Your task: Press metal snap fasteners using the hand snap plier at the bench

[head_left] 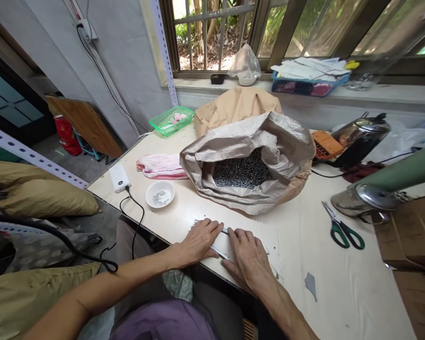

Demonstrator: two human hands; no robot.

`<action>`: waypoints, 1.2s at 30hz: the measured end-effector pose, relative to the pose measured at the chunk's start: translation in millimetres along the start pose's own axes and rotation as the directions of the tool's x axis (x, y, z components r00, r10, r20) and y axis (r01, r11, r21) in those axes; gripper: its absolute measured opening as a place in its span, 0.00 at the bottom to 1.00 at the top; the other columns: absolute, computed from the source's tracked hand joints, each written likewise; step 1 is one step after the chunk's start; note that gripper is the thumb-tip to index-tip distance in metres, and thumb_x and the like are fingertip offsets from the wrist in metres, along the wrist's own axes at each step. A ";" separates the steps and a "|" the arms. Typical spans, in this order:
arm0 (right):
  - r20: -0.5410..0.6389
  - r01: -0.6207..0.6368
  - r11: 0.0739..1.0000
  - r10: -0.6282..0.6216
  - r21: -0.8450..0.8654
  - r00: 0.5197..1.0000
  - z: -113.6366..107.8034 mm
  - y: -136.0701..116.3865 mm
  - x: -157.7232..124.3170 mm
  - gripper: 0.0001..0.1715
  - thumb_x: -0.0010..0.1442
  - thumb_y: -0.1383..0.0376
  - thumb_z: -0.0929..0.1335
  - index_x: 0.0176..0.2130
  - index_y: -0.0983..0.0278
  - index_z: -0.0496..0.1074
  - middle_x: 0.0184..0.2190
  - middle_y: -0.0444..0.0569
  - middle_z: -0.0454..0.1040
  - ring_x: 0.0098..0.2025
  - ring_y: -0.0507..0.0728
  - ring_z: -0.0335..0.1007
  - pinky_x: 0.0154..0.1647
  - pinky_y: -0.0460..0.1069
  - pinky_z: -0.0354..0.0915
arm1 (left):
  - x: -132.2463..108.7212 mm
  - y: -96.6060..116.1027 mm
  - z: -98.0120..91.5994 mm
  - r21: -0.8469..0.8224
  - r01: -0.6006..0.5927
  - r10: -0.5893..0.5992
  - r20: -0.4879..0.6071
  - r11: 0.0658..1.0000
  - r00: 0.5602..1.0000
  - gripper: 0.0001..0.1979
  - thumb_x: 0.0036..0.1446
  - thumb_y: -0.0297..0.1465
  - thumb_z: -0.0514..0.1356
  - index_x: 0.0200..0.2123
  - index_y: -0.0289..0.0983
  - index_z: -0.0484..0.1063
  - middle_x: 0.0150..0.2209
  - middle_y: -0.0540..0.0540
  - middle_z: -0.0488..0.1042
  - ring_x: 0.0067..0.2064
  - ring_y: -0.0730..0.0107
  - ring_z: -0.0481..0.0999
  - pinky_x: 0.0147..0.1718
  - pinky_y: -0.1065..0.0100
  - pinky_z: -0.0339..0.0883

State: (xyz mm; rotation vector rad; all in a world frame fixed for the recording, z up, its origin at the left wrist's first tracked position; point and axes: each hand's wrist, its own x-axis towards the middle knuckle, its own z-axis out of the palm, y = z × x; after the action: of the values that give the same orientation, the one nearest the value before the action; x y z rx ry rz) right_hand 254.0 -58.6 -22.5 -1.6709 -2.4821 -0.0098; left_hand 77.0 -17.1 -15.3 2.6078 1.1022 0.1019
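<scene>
Near the front edge of the table, both hands are on a small flat piece with thin metal edges; most of it is hidden under the fingers. My left hand covers its left part, fingers bent over the far edge and thumb at the near edge. At its right end, my right hand grips it the same way. Just beyond them stands a wide-open woven sack, filled with small dark metal pins. Left of the sack is a white bowl with several small silvery pins inside.
A white power bank with a black cable lies left, near a pink-and-white cloth and green basket. To the right are scissors, a steel mug, a kettle and cardboard boxes.
</scene>
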 end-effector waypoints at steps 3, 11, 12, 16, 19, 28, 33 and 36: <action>0.001 0.013 1.000 -0.013 -0.008 1.000 -1.6 -5.2 -2.2 0.25 0.52 0.63 0.70 0.49 0.63 0.64 0.39 0.51 0.69 0.40 0.58 0.61 0.39 0.51 0.56 | 7.1 -6.3 -5.7 0.005 -0.034 0.033 0.064 0.999 0.997 0.31 0.46 0.42 0.68 0.50 0.34 0.64 0.45 0.41 0.70 0.44 0.57 0.68 0.41 0.60 0.65; -0.053 -0.018 0.995 0.023 0.103 0.998 6.7 -16.2 -2.7 0.05 0.58 0.70 0.64 0.31 0.61 0.67 0.27 0.44 0.66 0.31 0.53 0.60 0.33 0.48 0.54 | 2.9 -9.4 6.8 0.024 -0.056 0.056 0.021 0.998 0.998 0.11 0.58 0.38 0.59 0.32 0.35 0.70 0.33 0.46 0.69 0.39 0.64 0.67 0.38 0.65 0.61; -0.038 -0.022 0.993 0.027 0.120 0.999 6.5 -16.0 -1.8 0.05 0.58 0.70 0.65 0.31 0.61 0.67 0.26 0.44 0.67 0.31 0.53 0.60 0.33 0.48 0.55 | 3.1 -8.5 8.9 0.023 -0.053 0.053 0.017 0.998 0.998 0.11 0.58 0.38 0.59 0.31 0.35 0.69 0.32 0.46 0.69 0.39 0.64 0.67 0.37 0.65 0.61; 0.054 -0.066 0.988 0.059 0.143 0.997 2.0 -7.7 3.0 0.06 0.55 0.65 0.67 0.37 0.62 0.70 0.31 0.47 0.71 0.35 0.55 0.65 0.35 0.49 0.59 | -2.3 -6.2 10.7 -0.009 -0.023 0.023 -0.025 1.000 0.999 0.12 0.56 0.38 0.61 0.39 0.36 0.70 0.37 0.44 0.72 0.42 0.62 0.69 0.40 0.63 0.63; 0.064 -0.026 0.975 0.012 0.221 0.998 -3.7 8.2 2.1 0.33 0.51 0.54 0.70 0.53 0.63 0.65 0.45 0.55 0.71 0.47 0.61 0.66 0.42 0.52 0.64 | -20.1 -11.9 2.2 -0.073 -0.024 0.011 -0.170 0.997 0.985 0.28 0.52 0.41 0.64 0.54 0.38 0.63 0.51 0.39 0.68 0.52 0.56 0.66 0.48 0.57 0.62; -0.177 0.012 0.957 0.041 0.290 0.983 -8.6 -6.7 -23.4 0.19 0.62 0.57 0.60 0.52 0.59 0.65 0.39 0.51 0.70 0.39 0.57 0.67 0.38 0.51 0.65 | -62.5 -33.0 -22.4 -0.203 0.485 -0.513 -0.119 0.851 0.850 0.14 0.59 0.39 0.56 0.28 0.36 0.74 0.32 0.44 0.70 0.39 0.62 0.68 0.38 0.65 0.63; -0.202 0.049 0.980 -0.010 0.190 0.979 2.4 -35.1 -18.9 0.12 0.64 0.63 0.58 0.38 0.61 0.69 0.30 0.47 0.68 0.32 0.54 0.63 0.32 0.48 0.58 | -45.2 -24.9 -19.7 -0.125 0.580 -0.569 0.111 0.805 0.815 0.09 0.50 0.37 0.61 0.28 0.37 0.75 0.34 0.45 0.71 0.41 0.61 0.69 0.34 0.68 0.61; -0.209 0.022 0.991 0.007 0.132 0.978 6.3 -35.3 -11.9 0.14 0.65 0.65 0.57 0.34 0.61 0.69 0.27 0.46 0.67 0.30 0.54 0.60 0.32 0.49 0.54 | -38.9 -30.6 -25.0 -0.209 0.626 -0.570 0.273 0.752 0.775 0.08 0.48 0.34 0.60 0.23 0.36 0.72 0.24 0.49 0.69 0.31 0.69 0.68 0.26 0.72 0.55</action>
State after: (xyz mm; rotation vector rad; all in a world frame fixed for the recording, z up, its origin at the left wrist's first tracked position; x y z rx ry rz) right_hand 225.1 -82.4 -27.4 -1.5220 -2.2809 -0.0182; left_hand 24.0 -18.3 1.2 1.8478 1.6527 -0.1263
